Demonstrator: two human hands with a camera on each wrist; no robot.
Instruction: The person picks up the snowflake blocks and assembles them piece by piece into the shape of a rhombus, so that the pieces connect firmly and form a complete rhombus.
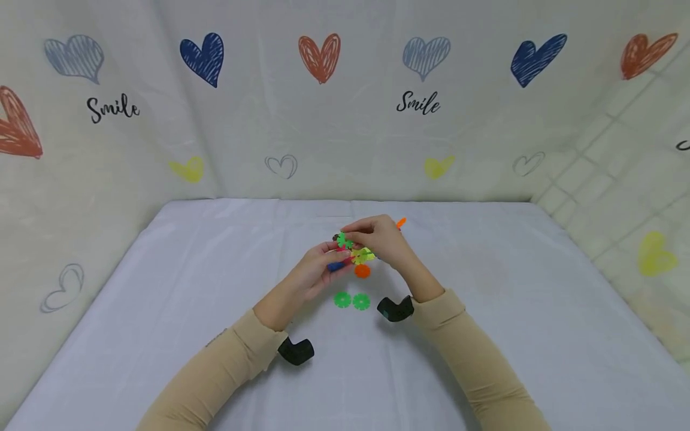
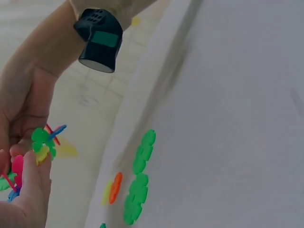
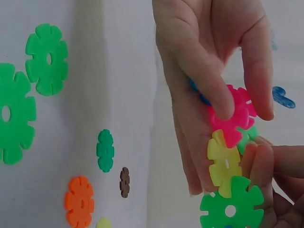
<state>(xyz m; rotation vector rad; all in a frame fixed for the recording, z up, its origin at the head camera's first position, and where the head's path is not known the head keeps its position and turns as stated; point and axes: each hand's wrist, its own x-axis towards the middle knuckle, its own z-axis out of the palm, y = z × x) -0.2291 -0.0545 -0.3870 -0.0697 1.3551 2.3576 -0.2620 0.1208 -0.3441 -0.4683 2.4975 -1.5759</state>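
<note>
- Left hand (image 1: 315, 270): fingers were grasping a cluster (image 1: 360, 257) of notched plastic discs, the thumb pressed against a pink disc (image 3: 232, 114).
- Right hand (image 1: 381, 239): fingers were pinching a small green disc (image 1: 344, 241) beside the left fingertips.
- Cluster position: held up above the tabletop (image 1: 162, 311); a yellow disc (image 3: 219, 166) touched the pink one, and a larger green disc (image 3: 244, 210) met the yellow disc's far end.
- Tabletop, near the hands: an orange disc (image 3: 80, 202), a teal disc (image 3: 105, 150) and a brown disc (image 3: 124, 183) lay apart.
- Nearer the person: two loose green discs (image 1: 361, 301) lay side by side.
- Cuffs: each beige sleeve (image 1: 490, 371) bore a black device (image 1: 396, 309).
- Beyond: a pale backdrop (image 1: 366, 137) carried printed hearts.
</note>
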